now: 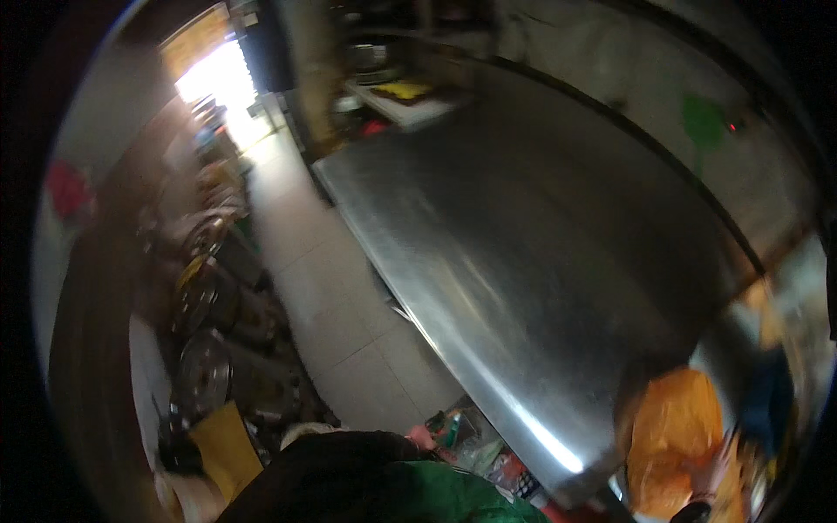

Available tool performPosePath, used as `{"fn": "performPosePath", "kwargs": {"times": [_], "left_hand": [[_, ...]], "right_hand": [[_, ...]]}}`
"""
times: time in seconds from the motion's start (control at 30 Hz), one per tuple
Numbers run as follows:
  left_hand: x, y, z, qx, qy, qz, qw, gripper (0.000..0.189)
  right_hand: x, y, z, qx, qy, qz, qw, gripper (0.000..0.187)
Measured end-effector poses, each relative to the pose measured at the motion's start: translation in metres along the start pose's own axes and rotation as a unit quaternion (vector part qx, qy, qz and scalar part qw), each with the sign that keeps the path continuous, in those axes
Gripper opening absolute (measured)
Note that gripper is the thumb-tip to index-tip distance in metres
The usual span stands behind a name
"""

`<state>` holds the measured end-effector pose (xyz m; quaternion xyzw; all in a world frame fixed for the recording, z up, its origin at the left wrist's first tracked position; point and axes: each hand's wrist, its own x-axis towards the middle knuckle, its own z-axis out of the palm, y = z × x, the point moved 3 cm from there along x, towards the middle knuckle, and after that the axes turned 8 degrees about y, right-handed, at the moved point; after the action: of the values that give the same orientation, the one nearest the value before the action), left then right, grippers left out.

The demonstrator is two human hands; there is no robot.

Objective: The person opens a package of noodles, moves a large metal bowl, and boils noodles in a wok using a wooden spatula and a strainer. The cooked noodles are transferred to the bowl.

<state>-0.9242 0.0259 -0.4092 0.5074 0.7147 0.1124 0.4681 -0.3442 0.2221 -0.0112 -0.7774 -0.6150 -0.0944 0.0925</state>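
At the lower right, my right hand (709, 474) lies against an orange plastic bag or sheet (677, 418), its thumb and fingers spread apart. The glossy orange plastic bulges beside the near end of a stainless steel table (497, 261). A small blurred pinkish shape at the end of a dark sleeve appears to be my left hand (422, 438). It is low beside plastic bags and packets (480, 451) below the table's edge. I cannot tell whether its fingers hold anything.
Shiny metal pots or lids (206, 366) line the left side of the tiled floor aisle (353, 314), with a yellow board or box (225, 451) nearer me. A white board (412, 108) with something yellow sits beyond the table. Behind is a bright doorway (219, 78).
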Motion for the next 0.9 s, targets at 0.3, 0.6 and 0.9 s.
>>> {"fn": "performPosePath", "kwargs": {"times": [0.3,0.6,0.9], "left_hand": [[0.030,-0.021,0.041,-0.079,0.123,0.050,0.988,0.036],[0.075,-0.055,0.071,0.116,0.040,0.216,0.969,0.043],[0.077,-0.108,0.049,0.166,0.010,0.108,0.980,0.036]], "right_hand": [[-0.001,0.093,0.078,0.209,0.027,0.159,0.965,0.045],[-0.132,0.042,-0.041,0.513,0.116,0.229,0.819,0.038],[-0.275,-0.004,-0.129,0.467,0.295,0.288,0.782,0.029]]}}
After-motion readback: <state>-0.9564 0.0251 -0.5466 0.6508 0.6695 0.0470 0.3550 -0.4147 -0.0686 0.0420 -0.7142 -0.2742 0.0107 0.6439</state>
